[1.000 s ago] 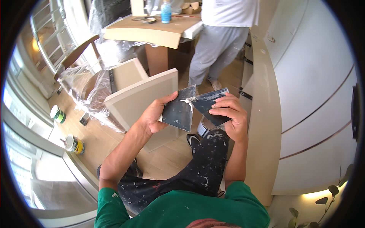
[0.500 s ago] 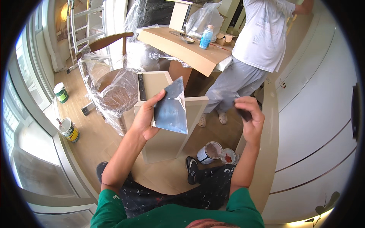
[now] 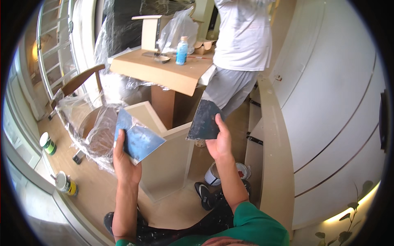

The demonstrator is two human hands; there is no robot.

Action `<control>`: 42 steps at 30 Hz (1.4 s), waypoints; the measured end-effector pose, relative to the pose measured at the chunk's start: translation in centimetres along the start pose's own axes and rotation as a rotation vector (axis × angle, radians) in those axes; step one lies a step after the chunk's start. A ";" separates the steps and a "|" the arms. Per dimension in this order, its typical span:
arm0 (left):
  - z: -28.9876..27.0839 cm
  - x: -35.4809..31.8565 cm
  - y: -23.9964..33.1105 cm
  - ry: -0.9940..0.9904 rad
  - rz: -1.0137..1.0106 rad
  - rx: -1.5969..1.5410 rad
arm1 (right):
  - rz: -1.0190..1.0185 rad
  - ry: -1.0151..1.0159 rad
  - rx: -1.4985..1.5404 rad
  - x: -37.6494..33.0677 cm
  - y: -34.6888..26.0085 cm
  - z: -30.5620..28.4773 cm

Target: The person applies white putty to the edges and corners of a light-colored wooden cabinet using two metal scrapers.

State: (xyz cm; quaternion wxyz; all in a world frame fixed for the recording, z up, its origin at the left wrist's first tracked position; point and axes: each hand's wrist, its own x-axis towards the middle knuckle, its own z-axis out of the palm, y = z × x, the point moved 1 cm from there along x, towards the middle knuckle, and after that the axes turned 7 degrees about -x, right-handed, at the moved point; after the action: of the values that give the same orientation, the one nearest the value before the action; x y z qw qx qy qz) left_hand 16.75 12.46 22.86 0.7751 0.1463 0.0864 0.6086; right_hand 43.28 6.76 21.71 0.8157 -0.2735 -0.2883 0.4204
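Note:
My left hand (image 3: 128, 166) is closed on a wide steel putty scraper (image 3: 141, 143), its bluish blade carrying a whitish smear of paste near the upper corner. A second putty scraper (image 3: 203, 122), dark and speckled with dried residue, is in my right hand (image 3: 220, 143), with the thumb pressed on its face. Both blades are held up in front of me, apart from each other. Below and behind them stands a cream drawer-like box (image 3: 170, 170), partly covered by the left scraper.
An open paint can (image 3: 212, 176) stands by my foot; two more cans, one green-white (image 3: 48, 143) and one yellow-black (image 3: 67, 183), are at the left. A plastic-wrapped chair (image 3: 88, 123), ladder (image 3: 55, 49) and cardboard-covered table (image 3: 160, 74) stand beyond. A co-worker (image 3: 242, 41) stands by the cabinets.
My left hand has moved left and lower, with its blade tilting over. The right hand has come inward, turning its scraper so the broad face shows. The view has swung right.

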 end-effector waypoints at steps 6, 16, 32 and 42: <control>0.8 -1.0 -1.3 0.047 0.098 0.134 | -0.407 -0.061 -0.555 -3.0 1.1 0.7; -0.1 -1.2 -2.4 -0.013 0.236 0.350 | -0.470 -0.321 -0.998 -9.5 0.7 6.5; 0.3 -1.4 -1.3 -0.031 0.310 0.578 | -0.284 -0.457 -1.198 -9.6 -0.9 6.6; 0.2 -1.6 -1.7 -0.071 0.233 0.558 | -0.289 -0.536 -1.251 -9.6 -1.9 7.0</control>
State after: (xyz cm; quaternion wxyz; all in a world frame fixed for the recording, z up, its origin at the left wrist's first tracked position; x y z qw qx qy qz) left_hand 17.94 10.58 22.38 0.6323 0.3839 0.2057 0.6407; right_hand 34.81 -0.80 25.46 0.4535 -0.5378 -0.7012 0.1156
